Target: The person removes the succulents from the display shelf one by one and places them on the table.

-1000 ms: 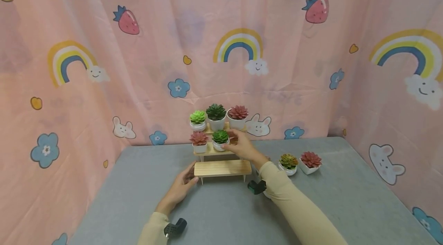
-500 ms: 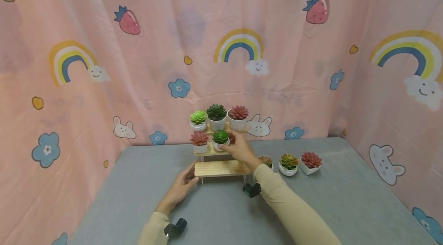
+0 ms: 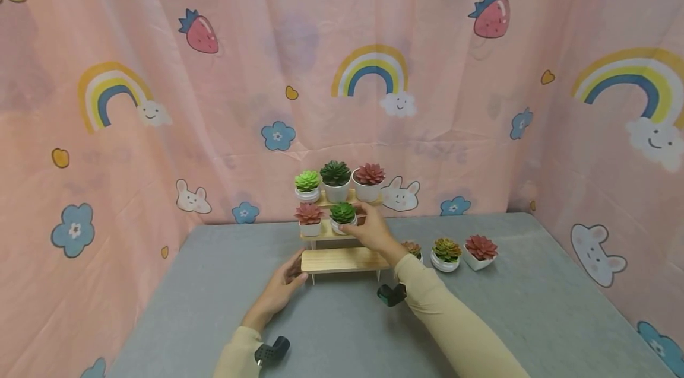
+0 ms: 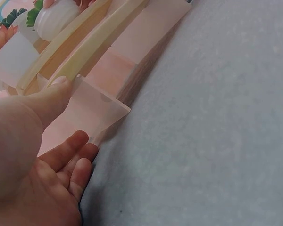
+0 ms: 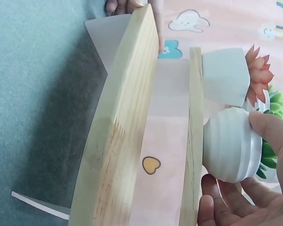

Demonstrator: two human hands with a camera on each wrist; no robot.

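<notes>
A three-step wooden plant stand [image 3: 344, 260] with pale translucent supports stands at the back middle of the table. My right hand [image 3: 372, 229] holds a small green succulent in a white ribbed pot [image 5: 232, 145] on the middle step, thumb on one side and fingers on the other. To its left on that step sits a pink succulent in a square white pot [image 3: 309, 221]. My left hand [image 3: 280, 289] grips the left end of the bottom step, its thumb [image 4: 59, 89] at the wood's edge and its fingers curled beside the support.
On the top step stand a light green succulent [image 3: 307, 186], a dark green succulent [image 3: 335, 181] and a red succulent [image 3: 369, 182]. Right of the stand, a partly hidden succulent [image 3: 412, 249], a yellow-green succulent [image 3: 446, 254] and another red succulent [image 3: 480, 251] rest on the grey table [image 3: 534, 307]. A patterned curtain [image 3: 240, 99] hangs behind.
My right wrist has shifted slightly left, uncovering part of the nearest succulent on the table. The right hand stays on the green succulent's pot, and the left hand keeps its place.
</notes>
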